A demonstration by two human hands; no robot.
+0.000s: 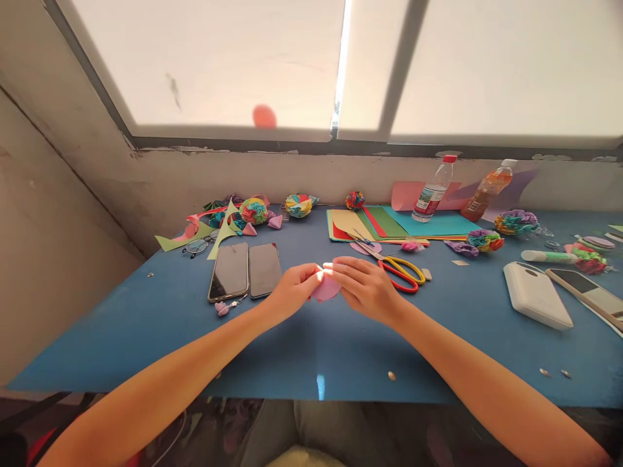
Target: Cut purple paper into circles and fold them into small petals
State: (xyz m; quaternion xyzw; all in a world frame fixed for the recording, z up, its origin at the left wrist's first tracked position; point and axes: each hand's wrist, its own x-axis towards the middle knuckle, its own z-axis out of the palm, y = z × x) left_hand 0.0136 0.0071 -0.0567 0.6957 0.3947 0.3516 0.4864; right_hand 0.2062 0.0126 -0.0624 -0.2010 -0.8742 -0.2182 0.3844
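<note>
matte blue tabletop [146,324], glossy black glass on the two phones [246,269], soft pink paper disc [325,288], shiny plastic-handled scissors [402,271], smooth white plastic power bank [537,295]

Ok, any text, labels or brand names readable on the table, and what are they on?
None can be read.
Clear bottle: its label has print, too small and blurred.
Orange drink bottle: no legible label.
Two phones: screens dark.
White power bank: no marking shows.
Pink paper held by left hand and right hand: blank.

L hand [292,290] & R hand [366,287] bare, forearms unsleeved, no rings/watch
</note>
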